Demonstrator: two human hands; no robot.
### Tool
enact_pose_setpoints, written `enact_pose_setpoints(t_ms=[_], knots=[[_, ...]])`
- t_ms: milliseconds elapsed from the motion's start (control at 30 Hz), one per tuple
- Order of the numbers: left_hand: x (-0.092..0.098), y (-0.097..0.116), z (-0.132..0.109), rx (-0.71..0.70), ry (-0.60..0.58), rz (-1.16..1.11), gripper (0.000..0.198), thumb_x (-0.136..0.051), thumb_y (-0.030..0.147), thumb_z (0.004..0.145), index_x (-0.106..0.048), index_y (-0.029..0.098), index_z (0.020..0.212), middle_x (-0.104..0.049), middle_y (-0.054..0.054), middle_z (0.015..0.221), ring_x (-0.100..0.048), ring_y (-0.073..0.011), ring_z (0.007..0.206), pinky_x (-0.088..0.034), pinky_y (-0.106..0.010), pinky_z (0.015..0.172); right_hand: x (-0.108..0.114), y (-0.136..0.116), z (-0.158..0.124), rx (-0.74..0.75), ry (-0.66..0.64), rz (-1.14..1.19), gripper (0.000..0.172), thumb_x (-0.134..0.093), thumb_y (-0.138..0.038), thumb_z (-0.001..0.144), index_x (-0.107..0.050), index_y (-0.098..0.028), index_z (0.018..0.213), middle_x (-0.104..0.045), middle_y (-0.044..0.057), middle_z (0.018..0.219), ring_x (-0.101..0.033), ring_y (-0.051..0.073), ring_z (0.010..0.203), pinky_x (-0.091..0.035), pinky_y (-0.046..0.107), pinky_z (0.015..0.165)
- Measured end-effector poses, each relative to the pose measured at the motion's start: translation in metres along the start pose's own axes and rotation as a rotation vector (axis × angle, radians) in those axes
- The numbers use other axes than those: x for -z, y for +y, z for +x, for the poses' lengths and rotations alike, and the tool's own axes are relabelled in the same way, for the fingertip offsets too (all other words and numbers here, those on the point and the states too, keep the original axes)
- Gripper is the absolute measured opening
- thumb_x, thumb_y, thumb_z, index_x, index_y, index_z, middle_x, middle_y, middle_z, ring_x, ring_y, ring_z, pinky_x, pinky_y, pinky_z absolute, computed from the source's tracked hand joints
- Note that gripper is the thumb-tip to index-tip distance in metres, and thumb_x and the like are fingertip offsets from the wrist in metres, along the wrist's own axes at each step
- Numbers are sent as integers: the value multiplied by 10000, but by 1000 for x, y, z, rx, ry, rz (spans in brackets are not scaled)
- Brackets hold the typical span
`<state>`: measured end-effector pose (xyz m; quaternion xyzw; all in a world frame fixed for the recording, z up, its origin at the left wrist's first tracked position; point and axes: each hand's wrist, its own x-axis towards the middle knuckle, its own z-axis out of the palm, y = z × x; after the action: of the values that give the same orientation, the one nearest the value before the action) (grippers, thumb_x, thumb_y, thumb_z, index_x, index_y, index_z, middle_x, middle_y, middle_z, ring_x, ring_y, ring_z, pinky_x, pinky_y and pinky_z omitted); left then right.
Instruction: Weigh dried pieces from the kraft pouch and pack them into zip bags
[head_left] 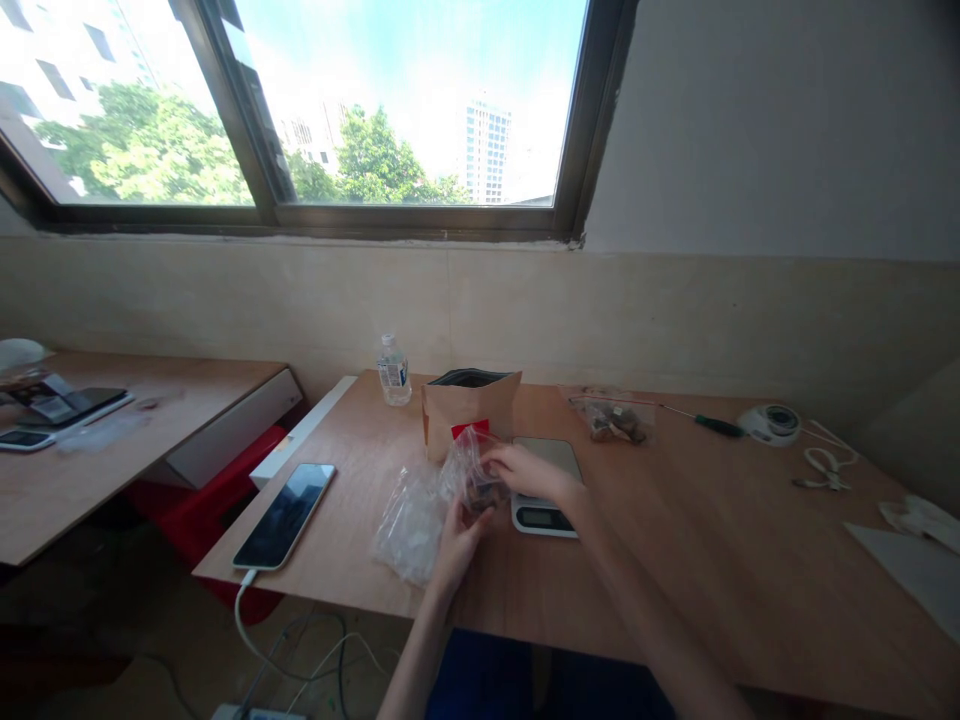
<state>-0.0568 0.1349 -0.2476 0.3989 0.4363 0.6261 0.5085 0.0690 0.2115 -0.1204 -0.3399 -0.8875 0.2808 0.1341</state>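
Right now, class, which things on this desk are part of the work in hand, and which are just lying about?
In use: small clear bag, held by left hand and right hand; kitchen scale; brown paper pouch; pile of clear bags.

Lying about: phone, water bottle, screwdriver, filled bag, tape roll.

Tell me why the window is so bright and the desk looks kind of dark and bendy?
Head view: daylight through the window washes the sky nearly white, leaving the desk dimmer; the wide lens bows the window frame and stretches edges; the hands and clear plastic bag look soft, slightly blurred.
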Motion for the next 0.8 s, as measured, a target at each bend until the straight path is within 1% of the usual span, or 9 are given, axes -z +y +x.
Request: enact_pose_setpoints(t_ms=[67, 167, 233, 300, 367, 500, 567, 633, 800], knots=[[0, 2, 0, -15, 4, 28, 479, -686, 322, 702, -566, 202, 1149, -642, -78, 1138, -579, -243, 1068, -416, -362, 947, 0, 4, 0, 10, -36, 30, 286, -414, -109, 829, -689, -146, 900, -702, 87, 943, -635, 194, 836, -470, 283, 753], [1, 3, 0, -34, 46, 83, 374, -682, 332, 705, -624, 182, 1042, -676, -79, 1049, -608, -242, 999, -432, -365, 915, -2, 9, -2, 50, -113, 158, 244, -474, -211, 848, -675, -159, 978, -701, 65, 944, -637, 184, 799, -485, 270, 704], [2, 3, 0, -39, 92, 114, 341, -688, 346, 693, -647, 175, 986, -688, -80, 1000, -616, -250, 968, -441, -373, 896, -3, 13, -3, 82, -170, 253, 273, -536, -257, 827, -644, -175, 1064, -691, 56, 986, -637, 181, 822, -489, 264, 709], [3, 3, 1, -35, 126, 133, 340, -692, 361, 683, -661, 167, 961, -696, -83, 961, -623, -261, 942, -452, -380, 872, -5, 15, -5, 96, -191, 300, 336, -590, -272, 796, -614, -192, 1121, -680, 51, 1021, -635, 183, 852, -490, 264, 727], [2, 4, 1, -36, 119, 130, 356, -698, 364, 674, -665, 162, 966, -700, -87, 945, -628, -269, 930, -461, -378, 852, -6, 15, -6, 95, -178, 283, 362, -616, -251, 774, -606, -200, 1133, -670, 51, 1041, -629, 189, 886, -487, 272, 757], [1, 7, 2, -68, 45, 110, 405, -698, 334, 680, -642, 169, 1046, -693, -88, 1008, -627, -267, 951, -469, -358, 841, -10, 11, -5, 90, -102, 163, 403, -666, -190, 720, -613, -198, 1119, -635, 69, 1108, -590, 215, 999, -451, 315, 864], [1, 9, 2, -69, 49, 119, 397, -694, 324, 685, -639, 162, 1043, -693, -93, 1010, -632, -265, 940, -476, -356, 829, -11, 9, -4, 98, -69, 135, 410, -680, -176, 704, -620, -197, 1109, -625, 72, 1122, -574, 218, 1030, -428, 322, 899], [1, 9, 2, -60, 60, 126, 374, -704, 313, 673, -648, 151, 1005, -698, -98, 989, -634, -269, 935, -478, -357, 824, -12, 8, -4, 100, -51, 150, 401, -680, -168, 701, -627, -196, 1097, -630, 64, 1100, -583, 208, 1000, -434, 308, 881], [1, 9, 3, -43, 48, 90, 308, -715, 299, 660, -658, 145, 920, -709, -91, 922, -640, -266, 916, -478, -362, 825, -12, 11, -6, 51, -42, 247, 320, -673, -183, 708, -654, -193, 1027, -665, 25, 946, -615, 174, 826, -461, 254, 733]])
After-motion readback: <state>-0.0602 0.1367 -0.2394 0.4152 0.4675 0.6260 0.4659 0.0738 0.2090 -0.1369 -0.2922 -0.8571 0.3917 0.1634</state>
